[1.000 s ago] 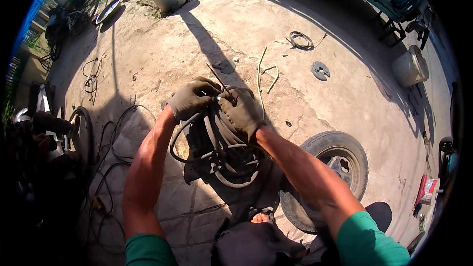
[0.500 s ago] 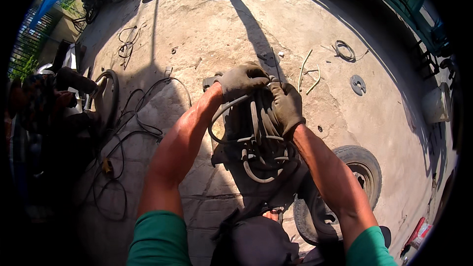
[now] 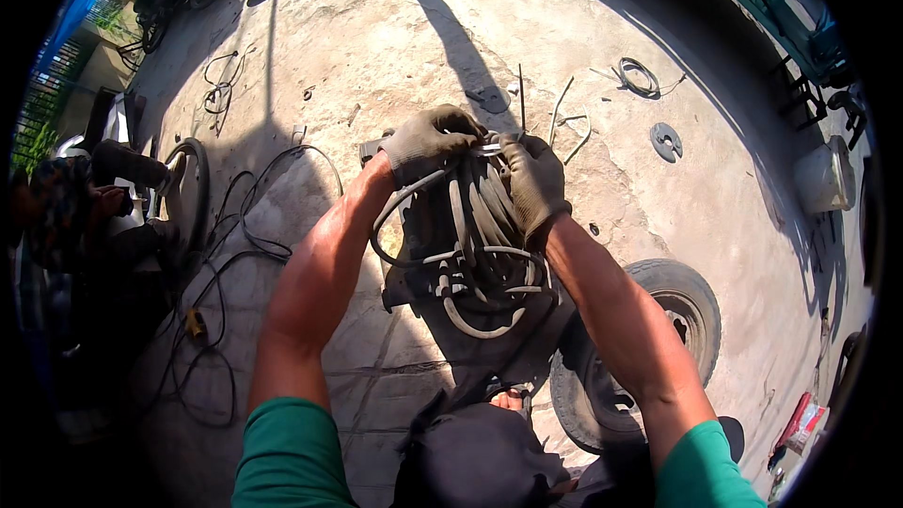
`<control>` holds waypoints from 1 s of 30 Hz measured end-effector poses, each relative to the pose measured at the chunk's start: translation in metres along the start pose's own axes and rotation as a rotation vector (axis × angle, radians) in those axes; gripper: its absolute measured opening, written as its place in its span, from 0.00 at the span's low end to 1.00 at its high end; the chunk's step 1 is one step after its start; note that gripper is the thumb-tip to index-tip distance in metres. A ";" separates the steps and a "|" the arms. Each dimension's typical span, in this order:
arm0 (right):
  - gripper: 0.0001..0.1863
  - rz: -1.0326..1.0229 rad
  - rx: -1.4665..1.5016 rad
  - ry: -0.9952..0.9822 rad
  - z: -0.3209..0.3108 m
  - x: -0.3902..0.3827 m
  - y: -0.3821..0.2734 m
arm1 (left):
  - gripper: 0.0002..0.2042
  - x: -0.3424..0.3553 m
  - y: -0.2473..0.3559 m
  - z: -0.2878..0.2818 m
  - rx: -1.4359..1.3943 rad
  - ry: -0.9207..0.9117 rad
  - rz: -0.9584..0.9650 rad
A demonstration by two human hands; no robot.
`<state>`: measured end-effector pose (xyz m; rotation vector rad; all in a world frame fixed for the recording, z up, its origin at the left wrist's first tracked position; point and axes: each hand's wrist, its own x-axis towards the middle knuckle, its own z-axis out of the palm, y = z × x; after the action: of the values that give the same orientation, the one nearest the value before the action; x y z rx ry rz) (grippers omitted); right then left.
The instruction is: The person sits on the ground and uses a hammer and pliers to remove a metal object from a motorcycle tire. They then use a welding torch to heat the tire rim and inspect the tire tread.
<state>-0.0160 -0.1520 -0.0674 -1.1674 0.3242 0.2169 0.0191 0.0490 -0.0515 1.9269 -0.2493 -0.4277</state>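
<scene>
Both my hands wear grey-brown work gloves and meet above a dark bundle of thick grey cable or hose (image 3: 484, 202). My left hand (image 3: 435, 143) pinches one end of a small pale piece (image 3: 488, 148). The fingers of my right hand (image 3: 536, 181) close on its other end. A thin dark rod (image 3: 522, 94) sticks up beside my right fingers; its lower end is hidden by the glove. The cable lies in loops over a dark object, mostly covered, on the concrete.
A wheel with a tyre (image 3: 696, 310) lies right of my right forearm. Black cable (image 3: 249, 226) trails over the ground at left, near another person (image 3: 71, 216). A wire coil (image 3: 639, 78), a slotted grey disc (image 3: 666, 142) and a white bucket (image 3: 824, 176) lie at right.
The view has shifted slightly, so the scene sits a little further left. My hands stay together over the cable; the pale piece between them shows more clearly, and the rod stands more upright.
</scene>
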 end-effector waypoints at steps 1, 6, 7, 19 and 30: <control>0.09 0.050 -0.008 -0.023 -0.002 -0.002 -0.004 | 0.11 0.002 -0.003 0.000 0.016 0.005 0.007; 0.09 -0.005 -0.259 -0.137 -0.029 0.003 0.000 | 0.12 -0.002 0.004 -0.005 -0.109 0.008 -0.037; 0.08 0.024 -0.264 -0.157 -0.032 -0.002 -0.005 | 0.12 -0.006 0.011 -0.004 -0.097 0.014 -0.078; 0.09 0.020 -0.477 -0.286 -0.102 -0.050 -0.048 | 0.11 -0.012 0.065 0.004 0.474 -0.124 -0.250; 0.13 0.256 -0.792 -0.222 -0.274 -0.132 -0.103 | 0.13 0.000 0.066 0.041 1.063 0.103 -0.333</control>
<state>-0.1422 -0.4449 -0.0280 -1.8605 0.1885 0.7410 0.0038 -0.0110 -0.0042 3.0501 -0.0770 -0.4508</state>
